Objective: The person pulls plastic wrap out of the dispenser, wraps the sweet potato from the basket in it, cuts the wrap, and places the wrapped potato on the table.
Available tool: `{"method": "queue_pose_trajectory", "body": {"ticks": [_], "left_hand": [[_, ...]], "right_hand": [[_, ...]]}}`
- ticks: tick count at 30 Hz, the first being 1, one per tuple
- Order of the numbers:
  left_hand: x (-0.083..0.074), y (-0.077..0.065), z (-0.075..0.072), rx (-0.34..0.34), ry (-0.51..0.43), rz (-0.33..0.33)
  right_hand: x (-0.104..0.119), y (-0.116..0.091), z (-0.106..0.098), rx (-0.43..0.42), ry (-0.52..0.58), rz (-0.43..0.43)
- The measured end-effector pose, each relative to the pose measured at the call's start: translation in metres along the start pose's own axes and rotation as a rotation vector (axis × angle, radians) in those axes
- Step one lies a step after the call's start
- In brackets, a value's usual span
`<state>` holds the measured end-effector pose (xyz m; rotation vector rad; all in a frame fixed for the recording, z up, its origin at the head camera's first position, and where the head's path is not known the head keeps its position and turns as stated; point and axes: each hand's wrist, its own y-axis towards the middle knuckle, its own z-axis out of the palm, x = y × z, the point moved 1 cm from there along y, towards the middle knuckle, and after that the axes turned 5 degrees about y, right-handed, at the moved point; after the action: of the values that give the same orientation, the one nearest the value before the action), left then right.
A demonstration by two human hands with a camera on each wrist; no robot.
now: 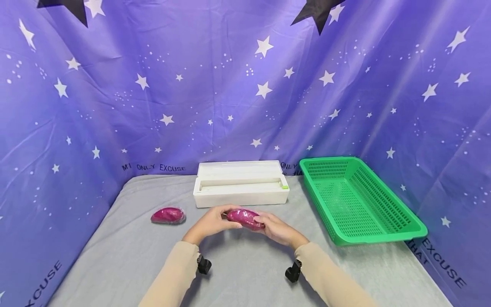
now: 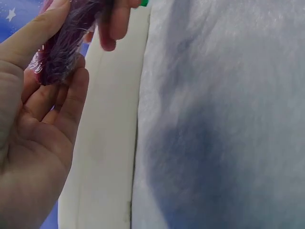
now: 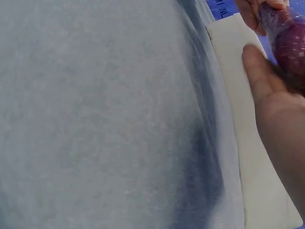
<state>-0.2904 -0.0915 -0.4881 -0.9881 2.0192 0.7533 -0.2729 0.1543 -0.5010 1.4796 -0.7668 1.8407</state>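
A purple sweet potato (image 1: 244,217) wrapped in shiny cling film is held between both hands, in front of a white box. My left hand (image 1: 215,220) grips its left end, thumb on the near side and fingers behind. At the other end, my right hand (image 1: 279,230) holds it with the thumb across the top. Crinkled film on the sweet potato (image 2: 66,45) shows up close in the left wrist view. Another film-wrapped sweet potato (image 1: 168,215) lies on the table to the left.
Behind the hands stands the long white cling film box (image 1: 241,198), its lid (image 1: 240,169) raised and a small green piece (image 1: 284,187) at its right end. A green plastic basket (image 1: 379,236) sits at the right. Grey cloth (image 1: 245,273) covers the table; a starry purple curtain (image 1: 215,102) surrounds it.
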Motion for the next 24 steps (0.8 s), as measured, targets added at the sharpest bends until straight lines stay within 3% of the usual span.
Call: {"method": "queue_pose_trajectory", "body": {"ticks": [7, 11, 24], "left_hand": [[0.002, -0.014, -0.018, -0.061, 0.013, -0.049], [0.002, -0.023, -0.029, -0.091, 0.012, -0.068], [0.010, -0.045, -0.044, -0.108, 0.089, -0.111]], "right_hand": [[0.009, -0.005, 0.004, -0.119, -0.319, -0.071], [0.011, -0.004, 0.007, -0.163, -0.413, -0.158], [0.001, 0.016, 0.029, -0.202, -0.416, -0.184]]}}
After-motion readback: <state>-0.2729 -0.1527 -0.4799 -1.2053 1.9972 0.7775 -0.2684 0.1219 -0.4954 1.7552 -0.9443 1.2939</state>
